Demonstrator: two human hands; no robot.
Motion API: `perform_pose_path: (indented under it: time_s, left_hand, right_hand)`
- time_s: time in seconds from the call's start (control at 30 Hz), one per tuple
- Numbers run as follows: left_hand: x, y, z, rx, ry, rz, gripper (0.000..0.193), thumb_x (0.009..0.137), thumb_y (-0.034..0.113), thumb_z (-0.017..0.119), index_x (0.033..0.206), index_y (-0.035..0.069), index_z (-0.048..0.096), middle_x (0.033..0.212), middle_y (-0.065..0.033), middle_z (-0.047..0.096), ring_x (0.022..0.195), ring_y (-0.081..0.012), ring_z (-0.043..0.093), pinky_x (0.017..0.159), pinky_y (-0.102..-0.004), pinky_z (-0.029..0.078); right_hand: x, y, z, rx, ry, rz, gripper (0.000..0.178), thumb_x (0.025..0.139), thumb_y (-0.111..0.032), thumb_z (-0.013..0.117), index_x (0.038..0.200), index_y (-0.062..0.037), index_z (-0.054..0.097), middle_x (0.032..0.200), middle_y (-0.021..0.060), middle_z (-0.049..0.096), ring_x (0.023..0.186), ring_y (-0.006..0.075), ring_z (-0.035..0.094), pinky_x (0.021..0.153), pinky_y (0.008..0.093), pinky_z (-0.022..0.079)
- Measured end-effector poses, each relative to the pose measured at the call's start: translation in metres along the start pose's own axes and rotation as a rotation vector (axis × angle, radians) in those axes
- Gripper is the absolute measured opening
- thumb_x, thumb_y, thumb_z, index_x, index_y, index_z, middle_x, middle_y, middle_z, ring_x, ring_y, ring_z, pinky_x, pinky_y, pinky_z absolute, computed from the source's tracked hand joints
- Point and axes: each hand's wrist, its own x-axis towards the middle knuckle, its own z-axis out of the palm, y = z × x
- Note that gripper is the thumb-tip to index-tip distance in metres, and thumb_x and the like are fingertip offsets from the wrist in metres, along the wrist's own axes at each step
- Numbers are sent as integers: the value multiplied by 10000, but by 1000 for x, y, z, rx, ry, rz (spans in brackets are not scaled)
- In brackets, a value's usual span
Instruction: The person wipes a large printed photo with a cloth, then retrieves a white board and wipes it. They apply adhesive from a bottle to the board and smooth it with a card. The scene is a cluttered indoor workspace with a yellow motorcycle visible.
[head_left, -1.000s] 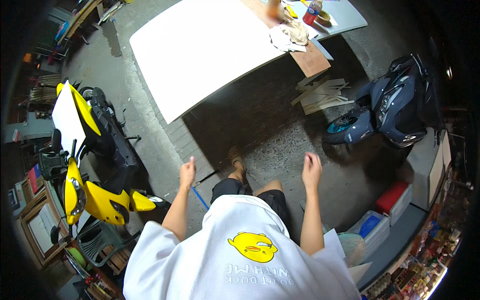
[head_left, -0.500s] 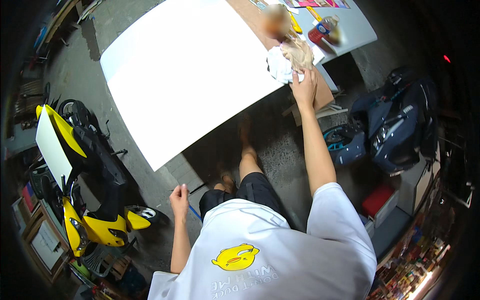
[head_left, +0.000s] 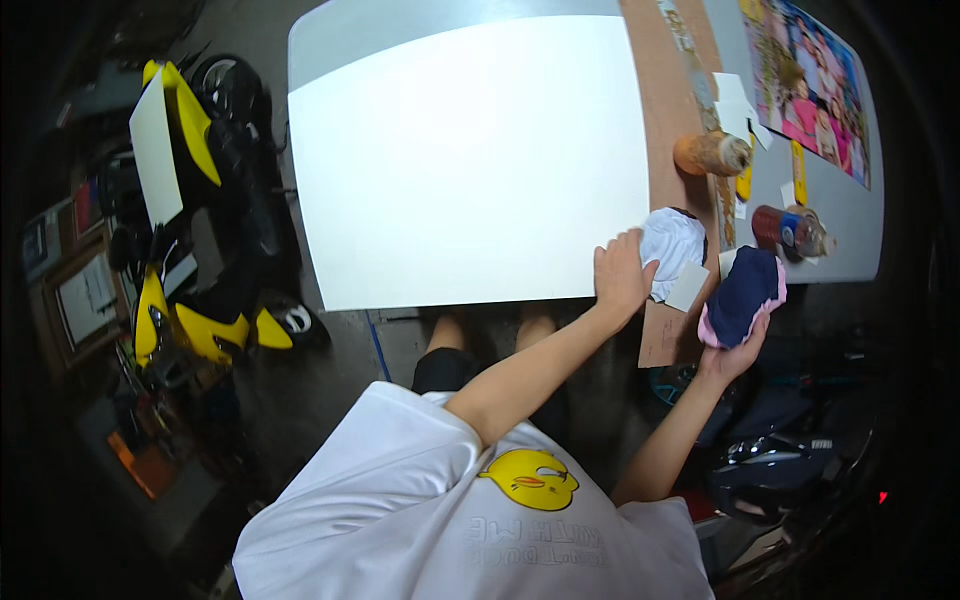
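Observation:
My left hand (head_left: 620, 275) grips the left edge of a crumpled white cloth (head_left: 675, 243) at the near right corner of a large white board (head_left: 470, 160). My right hand (head_left: 735, 355) holds up a dark blue cloth with a pink rim (head_left: 745, 295) from below, just off the near edge of the table. The two cloths are close together, with a small white paper slip (head_left: 688, 287) between them. Both cloths are over a brown cardboard strip (head_left: 668, 110) that runs along the board's right side.
On the grey table (head_left: 850, 220) are an orange-brown bottle lying down (head_left: 712, 152), a dark red bottle (head_left: 790, 230), a yellow cutter (head_left: 745, 180) and a colourful photo print (head_left: 810, 90). A yellow motorbike (head_left: 190, 200) stands at the left, and a dark scooter (head_left: 780, 470) at the lower right.
My left hand has come up from beside my hip to the white cloth. My right hand has left the white cloth and now holds the blue and pink one. The table is nearer.

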Motion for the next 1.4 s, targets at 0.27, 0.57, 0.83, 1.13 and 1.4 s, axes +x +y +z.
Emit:
perform_pose_path:
  time_s: [0.27, 0.57, 0.83, 1.13, 1.4]
  left_hand:
    - [20, 26, 4, -450, -343, 495, 411, 914, 182, 734, 1307, 102, 647, 1129, -162, 657, 1053, -374, 618, 896, -479, 472]
    - [0, -189, -156, -13, 277, 203, 229, 913, 69, 659, 1131, 33, 717, 1260, -201, 686, 1203, -392, 621, 1059, -478, 448]
    - [-48, -387, -359, 507, 474, -220, 553, 1048, 254, 566, 1559, 65, 468, 1614, -207, 438, 1470, -412, 433, 1203, -512, 336]
    - [-48, -417, -356, 221, 436, -318, 668, 1082, 342, 539, 1633, 35, 319, 1632, -238, 400, 1485, -422, 427, 1190, -460, 380]
    - [-51, -425, -360, -137, 607, -562, 733, 1040, 361, 635, 1583, -37, 345, 1475, -296, 562, 1302, -439, 618, 1058, -474, 517]
  right_hand:
    - [-37, -43, 77, -154, -230, -153, 287, 1033, -202, 489, 1235, -15, 572, 1271, 153, 636, 1192, 241, 645, 1069, 463, 513]
    - [-32, 152, 161, -1262, -1025, -748, 331, 886, -255, 784, 900, 0, 573, 1476, 322, 507, 1395, 515, 456, 1165, 558, 366]
    - [-11, 193, 189, -1534, -976, -926, 896, 927, -473, 715, 1608, -9, 362, 1657, 283, 329, 1549, 480, 271, 1264, 580, 189]
    - [1, 314, 472, -1157, -1140, -1332, 561, 953, -269, 714, 1430, 4, 601, 1478, 203, 597, 1411, 381, 521, 1219, 470, 346]
    - [-242, 364, 347, -1305, -1535, -810, 505, 822, 46, 633, 1283, -135, 733, 1382, 84, 694, 1416, 300, 541, 1230, 536, 314]
